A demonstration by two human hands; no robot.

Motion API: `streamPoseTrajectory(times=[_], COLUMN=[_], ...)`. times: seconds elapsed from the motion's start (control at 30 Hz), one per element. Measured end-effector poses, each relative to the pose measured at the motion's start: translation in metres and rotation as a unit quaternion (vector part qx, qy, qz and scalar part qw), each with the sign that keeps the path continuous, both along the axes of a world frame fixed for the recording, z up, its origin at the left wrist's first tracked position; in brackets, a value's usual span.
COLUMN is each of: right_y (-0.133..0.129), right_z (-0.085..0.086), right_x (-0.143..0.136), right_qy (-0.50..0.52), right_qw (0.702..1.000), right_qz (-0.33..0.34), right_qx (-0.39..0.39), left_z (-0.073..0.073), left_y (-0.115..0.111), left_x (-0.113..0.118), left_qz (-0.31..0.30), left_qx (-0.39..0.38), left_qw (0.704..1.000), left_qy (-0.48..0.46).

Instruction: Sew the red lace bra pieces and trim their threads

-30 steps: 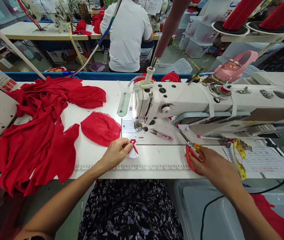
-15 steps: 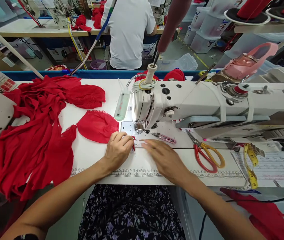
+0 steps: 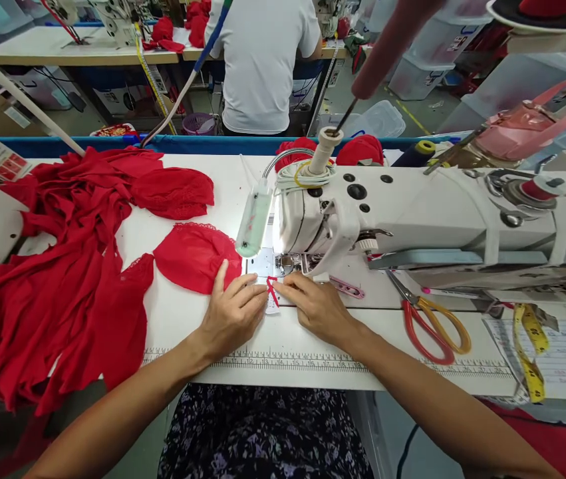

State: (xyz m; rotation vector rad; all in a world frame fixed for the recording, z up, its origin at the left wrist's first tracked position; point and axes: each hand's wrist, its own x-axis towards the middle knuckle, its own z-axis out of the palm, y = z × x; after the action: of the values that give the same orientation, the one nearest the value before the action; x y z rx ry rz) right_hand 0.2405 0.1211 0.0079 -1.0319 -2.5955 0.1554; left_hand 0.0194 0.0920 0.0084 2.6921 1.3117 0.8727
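A small red ribbon [image 3: 272, 293], crossed over in a loop, lies on a white slip by the needle area of the sewing machine [image 3: 312, 226]. My left hand [image 3: 235, 309] rests flat at its left, thumb spread, fingertips at the ribbon's edge. From the other side my right hand [image 3: 320, 307] has its index fingertip on the ribbon, the other fingers curled; its thumb is hidden. Left of the needle area is a red lace-edged cup piece [image 3: 195, 256], beside my left thumb. Pink thread snips [image 3: 346, 287] lie just beyond my right hand.
Red fabric pieces [image 3: 78, 266] are heaped on the left. Scissors [image 3: 432, 322] and a yellow tape measure [image 3: 529, 349] lie to the right. A green-cased lamp [image 3: 254, 223] hangs beside the machine head. A person in a white shirt [image 3: 257, 66] sits beyond the table.
My right hand has come in to the ribbon, its fingertip now on it. My left hand has spread its thumb and flattened. The ribbon shows more openly, and the view has shifted slightly.
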Motion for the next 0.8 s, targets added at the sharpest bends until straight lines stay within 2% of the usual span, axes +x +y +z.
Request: streamPoseTrajectory(times=[0.13, 0.33, 0.43, 0.6, 0.67, 0.8], right_y=[0.000, -0.002, -0.002, -0.003, -0.003, -0.003], right_z=[-0.007, -0.008, -0.007, -0.007, -0.006, -0.006], right_x=[0.003, 0.004, 0.004, 0.003, 0.002, 0.003], right_qy=[-0.003, -0.010, -0.012, -0.005, -0.008, -0.011], right_qw=[1.000, 1.000, 1.000, 1.000, 1.000, 1.000], right_qz=[0.002, -0.005, -0.007, -0.008, -0.008, -0.004], right_qx=[0.009, 0.015, 0.011, 0.019, 0.023, 0.027], left_z=[0.004, 0.003, 0.001, 0.003, 0.004, 0.004], left_y=[0.000, 0.007, 0.006, 0.005, 0.006, 0.006], left_x=[-0.009, -0.010, -0.012, -0.014, -0.011, -0.002], left_qz=[0.068, 0.008, 0.029, 0.069, 0.051, -0.036], left_qx=[0.037, 0.031, 0.028, 0.068, 0.066, 0.025], left_qw=[0.994, 0.999, 0.999, 0.994, 0.995, 0.998], left_qy=[-0.071, 0.003, -0.008, -0.060, -0.051, 0.037])
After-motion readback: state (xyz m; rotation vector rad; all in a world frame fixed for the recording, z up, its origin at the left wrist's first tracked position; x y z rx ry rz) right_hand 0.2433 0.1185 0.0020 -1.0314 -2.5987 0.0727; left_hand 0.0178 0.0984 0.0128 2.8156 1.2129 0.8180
